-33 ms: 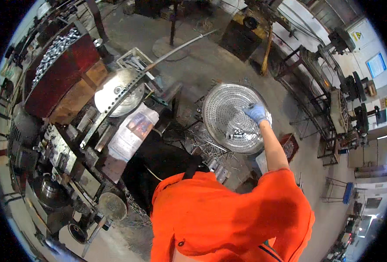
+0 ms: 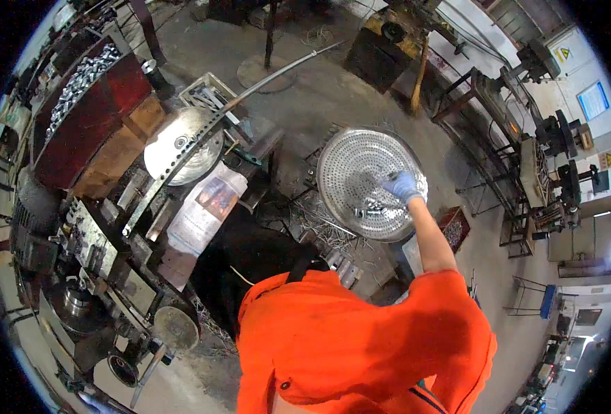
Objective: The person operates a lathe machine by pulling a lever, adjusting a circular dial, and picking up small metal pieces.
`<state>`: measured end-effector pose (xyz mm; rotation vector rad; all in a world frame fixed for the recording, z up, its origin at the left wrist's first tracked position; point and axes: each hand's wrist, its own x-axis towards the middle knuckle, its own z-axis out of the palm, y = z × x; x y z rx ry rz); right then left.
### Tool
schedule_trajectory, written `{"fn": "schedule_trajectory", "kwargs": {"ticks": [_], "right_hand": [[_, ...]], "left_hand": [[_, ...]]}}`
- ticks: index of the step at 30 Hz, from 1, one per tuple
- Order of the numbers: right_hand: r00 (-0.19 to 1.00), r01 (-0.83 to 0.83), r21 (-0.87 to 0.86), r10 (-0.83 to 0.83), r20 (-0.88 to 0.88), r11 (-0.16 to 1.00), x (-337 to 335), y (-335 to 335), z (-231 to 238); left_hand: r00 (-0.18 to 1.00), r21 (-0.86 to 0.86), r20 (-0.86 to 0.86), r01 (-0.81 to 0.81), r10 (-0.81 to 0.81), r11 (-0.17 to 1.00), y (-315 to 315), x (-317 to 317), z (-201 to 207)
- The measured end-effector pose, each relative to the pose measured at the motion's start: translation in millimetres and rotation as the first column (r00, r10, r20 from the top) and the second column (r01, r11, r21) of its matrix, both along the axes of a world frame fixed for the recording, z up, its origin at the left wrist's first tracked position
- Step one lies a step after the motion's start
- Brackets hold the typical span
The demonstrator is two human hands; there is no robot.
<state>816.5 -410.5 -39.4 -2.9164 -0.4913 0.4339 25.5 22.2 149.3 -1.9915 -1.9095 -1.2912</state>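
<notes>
My right hand, in a pale blue glove, is over the right part of a large round metal tray full of small holes. Its fingers look bent together, and something dark shows at their tips, too small to name. Several small shiny metal pieces lie on the tray just below the hand. My left sleeve runs down out of the lower edge. At the lower left rim a blurred bluish shape may be my left glove; its fingers cannot be made out.
A red bin piled with metal parts stands at the upper left. Near it, a metal disc lies beneath a long bar with holes. Rods lie scattered below the tray, and a red box stands right of it. Machines line the right side.
The right hand has shifted slightly left and down over the tray. The bluish shape at the lower left has slid toward the lower edge and shows less.
</notes>
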Motion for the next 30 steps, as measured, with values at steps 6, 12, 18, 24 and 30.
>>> {"fn": "schedule_trajectory", "kwargs": {"ticks": [6, 12, 18, 24, 30], "right_hand": [[0.967, -0.245, -0.198, 0.225, -0.122, 0.949, -66, -1, -14], [0.914, -0.384, -0.324, 0.307, -0.265, 0.865, -66, 13, -10], [0.906, -0.384, -0.219, 0.320, -0.278, 0.897, -57, 36, -6], [0.894, -0.440, -0.305, 0.380, -0.238, 0.844, -69, 49, -11], [0.964, -0.240, -0.207, 0.207, -0.169, 0.949, -57, 51, -13]], "left_hand": [[0.998, -0.021, 0.004, -0.056, 0.056, 0.998, -53, 24, 20], [0.999, -0.076, 0.002, -0.035, 0.035, 0.997, -55, 15, 12], [0.969, -0.177, 0.237, -0.028, 0.070, 0.984, -63, 45, 11], [0.992, -0.160, 0.104, -0.059, 0.077, 0.985, -71, 13, -5], [0.988, -0.082, 0.121, -0.089, 0.098, 0.993, -83, -9, -9]]}}
